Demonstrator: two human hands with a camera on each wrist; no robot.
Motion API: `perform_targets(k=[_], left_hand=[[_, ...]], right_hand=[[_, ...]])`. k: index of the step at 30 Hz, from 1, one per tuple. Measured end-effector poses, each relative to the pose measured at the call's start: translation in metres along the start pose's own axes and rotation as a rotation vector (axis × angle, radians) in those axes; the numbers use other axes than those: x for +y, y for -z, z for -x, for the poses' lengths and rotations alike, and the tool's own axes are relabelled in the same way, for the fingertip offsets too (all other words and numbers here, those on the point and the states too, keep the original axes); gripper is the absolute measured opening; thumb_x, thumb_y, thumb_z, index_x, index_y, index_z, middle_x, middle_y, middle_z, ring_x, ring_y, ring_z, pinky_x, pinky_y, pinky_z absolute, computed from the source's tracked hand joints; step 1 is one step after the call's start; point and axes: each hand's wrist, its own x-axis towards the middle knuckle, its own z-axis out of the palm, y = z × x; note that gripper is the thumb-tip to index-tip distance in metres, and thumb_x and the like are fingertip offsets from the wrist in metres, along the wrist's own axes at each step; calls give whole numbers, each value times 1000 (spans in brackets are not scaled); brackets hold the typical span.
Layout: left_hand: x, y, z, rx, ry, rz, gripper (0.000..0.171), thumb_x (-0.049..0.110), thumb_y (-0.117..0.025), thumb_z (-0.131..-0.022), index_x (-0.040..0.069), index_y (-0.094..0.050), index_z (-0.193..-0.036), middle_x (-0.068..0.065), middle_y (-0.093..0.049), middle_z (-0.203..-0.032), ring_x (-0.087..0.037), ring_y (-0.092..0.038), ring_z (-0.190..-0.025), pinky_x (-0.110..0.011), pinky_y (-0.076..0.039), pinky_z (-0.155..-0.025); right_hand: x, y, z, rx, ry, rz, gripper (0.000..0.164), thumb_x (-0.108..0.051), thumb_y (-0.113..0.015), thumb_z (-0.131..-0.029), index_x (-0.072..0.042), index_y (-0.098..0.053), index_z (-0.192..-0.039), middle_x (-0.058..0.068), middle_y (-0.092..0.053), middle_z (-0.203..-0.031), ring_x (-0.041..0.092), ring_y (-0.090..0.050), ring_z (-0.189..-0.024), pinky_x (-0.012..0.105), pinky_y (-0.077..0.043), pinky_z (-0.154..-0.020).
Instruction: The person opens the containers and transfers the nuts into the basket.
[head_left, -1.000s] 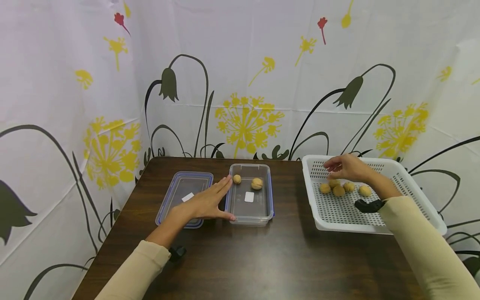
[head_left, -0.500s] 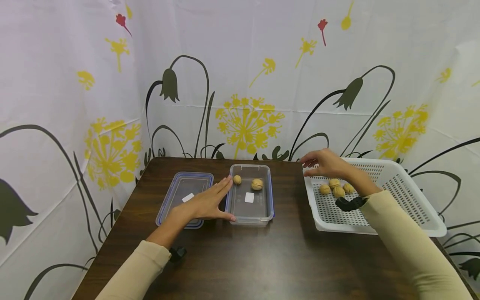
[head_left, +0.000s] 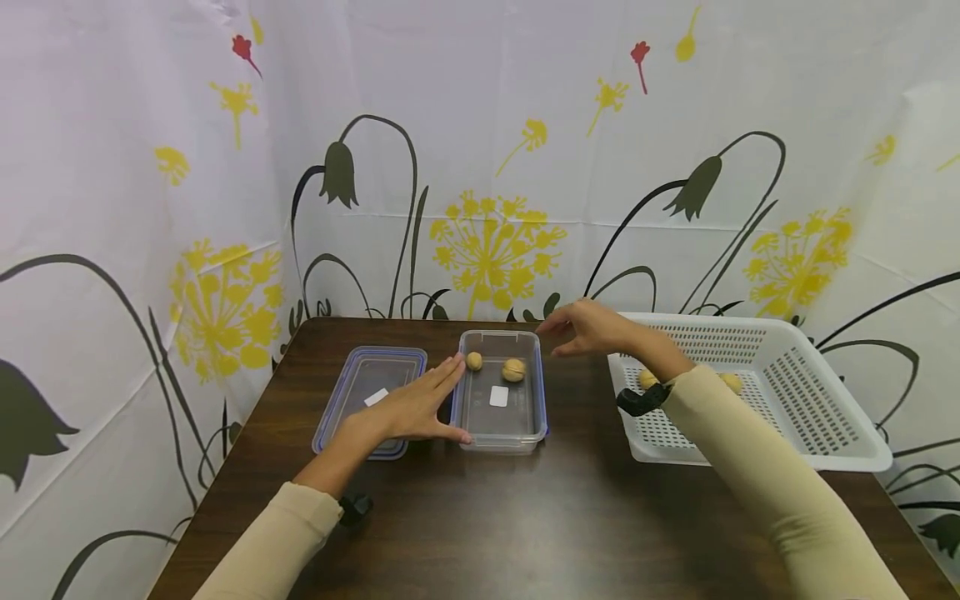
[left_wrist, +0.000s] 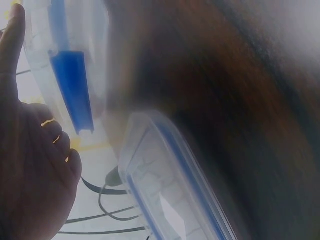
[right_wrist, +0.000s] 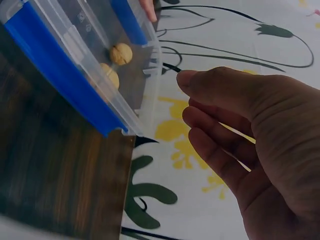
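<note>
A clear plastic food container (head_left: 498, 417) with blue clips stands on the table and holds two walnuts, a smaller walnut (head_left: 474, 361) and a larger walnut (head_left: 513, 370). My left hand (head_left: 412, 406) lies spread along the container's left side, its straight fingers and thumb at the rim. Just past the container's far right corner is my right hand (head_left: 588, 327). In the right wrist view its fingers are loosely bent, the thumb apart from them, and nothing shows between them. The white perforated basket (head_left: 825, 408) holds more walnuts, such as a walnut (head_left: 731, 382); my right arm hides others.
Partly under my left hand lies a clear lid (head_left: 367, 375) with a blue edge and a white label. The dark wooden table (head_left: 510, 517) ends at the back against a flower-printed curtain (head_left: 480, 125).
From over the basket, my right hand has moved left to the container's far right corner. Both walnuts in the container stay put, and my left hand has not moved.
</note>
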Motion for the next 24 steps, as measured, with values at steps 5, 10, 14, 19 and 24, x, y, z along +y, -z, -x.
perform_targets(k=[5,10,14,19,24], left_hand=[[-1,-1,-1,-2,-2,-3,127,72,-74,-87,-2,-9,-168,-18,-2,-178,-37,-9,-164,-53,-17,-131],[1,-1,-1,-17,2,5,127,73,-73,-87,0,-8,-169,-16,0,-178,-35,-7,-164,-51,-15,-131],[1,-1,-2,-18,2,-3,127,73,-73,-87,1,-8,-169,-16,1,-178,-36,-7,-164,-50,-16,-131],[0,1,-1,-17,8,0,127,72,-73,-87,1,-8,-169,-15,1,-178,-35,-7,-164,-50,-16,-131],[-2,1,1,-11,8,-1,127,73,-73,-87,1,-8,-169,-16,0,-178,-36,-7,-164,-52,-17,-131]], right_hand=[[5,-9,-21,-71,28,-34,37,0,-86,-85,1,-77,-121,16,-78,-117,30,-77,-106,38,-62,-92],[11,-16,-37,-136,40,-20,39,2,-85,-86,4,-75,-123,18,-78,-116,31,-76,-107,40,-62,-93],[15,-21,-48,-150,48,4,39,4,-82,-84,2,-76,-122,16,-78,-117,31,-75,-108,41,-62,-94],[15,-26,-61,-176,58,-33,41,11,-78,-81,5,-75,-121,20,-77,-120,35,-75,-110,43,-61,-97],[14,-32,-70,-224,74,-35,39,11,-81,-82,10,-73,-121,23,-76,-120,37,-74,-110,45,-60,-98]])
